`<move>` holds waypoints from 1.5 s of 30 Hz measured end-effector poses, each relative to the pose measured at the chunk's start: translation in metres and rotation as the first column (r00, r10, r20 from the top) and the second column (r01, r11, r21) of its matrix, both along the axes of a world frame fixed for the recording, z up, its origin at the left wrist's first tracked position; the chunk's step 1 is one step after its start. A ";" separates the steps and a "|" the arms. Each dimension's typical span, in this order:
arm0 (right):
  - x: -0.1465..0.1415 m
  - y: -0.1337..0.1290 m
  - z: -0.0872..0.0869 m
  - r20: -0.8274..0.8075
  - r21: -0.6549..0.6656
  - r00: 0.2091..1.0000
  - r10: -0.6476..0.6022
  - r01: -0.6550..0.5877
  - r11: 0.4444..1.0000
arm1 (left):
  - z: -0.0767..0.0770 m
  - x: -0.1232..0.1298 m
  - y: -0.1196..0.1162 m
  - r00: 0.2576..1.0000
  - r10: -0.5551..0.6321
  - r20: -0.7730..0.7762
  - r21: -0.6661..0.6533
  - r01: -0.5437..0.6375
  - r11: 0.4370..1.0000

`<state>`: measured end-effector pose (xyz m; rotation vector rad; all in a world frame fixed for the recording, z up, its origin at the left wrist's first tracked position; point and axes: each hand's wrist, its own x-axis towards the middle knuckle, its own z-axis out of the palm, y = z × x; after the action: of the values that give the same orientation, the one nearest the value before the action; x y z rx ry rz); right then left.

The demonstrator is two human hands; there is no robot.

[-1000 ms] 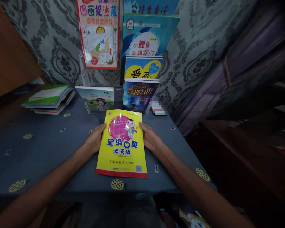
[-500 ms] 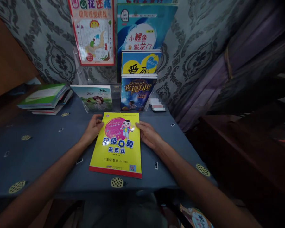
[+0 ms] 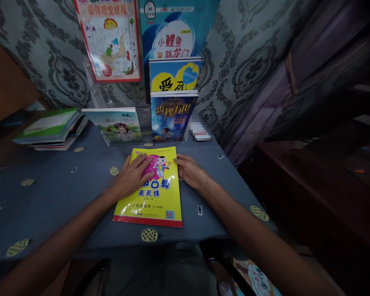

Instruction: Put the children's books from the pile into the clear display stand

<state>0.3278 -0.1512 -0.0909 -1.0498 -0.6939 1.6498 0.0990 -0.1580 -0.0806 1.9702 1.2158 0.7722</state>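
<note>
Yellow workbook (image 3: 163,209), a thin, glossy paper rectangle with a red lower band, lies partly under the left fingers (image 3: 138,161) on a smooth blue-grey worktop (image 3: 52,197). Far left of those fingers sits an uneven softcover stack (image 3: 49,127); nearer, beyond them, leans a shiny picture-covered book (image 3: 120,129). The left fingers spread flat across the cover. The right fingers (image 3: 185,163) curl at its right edge; whether they pinch it I cannot tell. Beyond them, rightmost, hangs a creased purple curtain (image 3: 259,102).
</note>
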 end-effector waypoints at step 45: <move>0.007 -0.026 0.051 0.463 0.292 0.861 0.210 -0.372 0.881 | 0.055 -0.044 -0.004 0.799 0.056 0.598 -0.390 0.230 0.892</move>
<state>0.3345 -0.1773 -0.0397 -1.0597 -1.4639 1.4649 0.0550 -0.1616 -0.0257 1.2468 0.8069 0.8824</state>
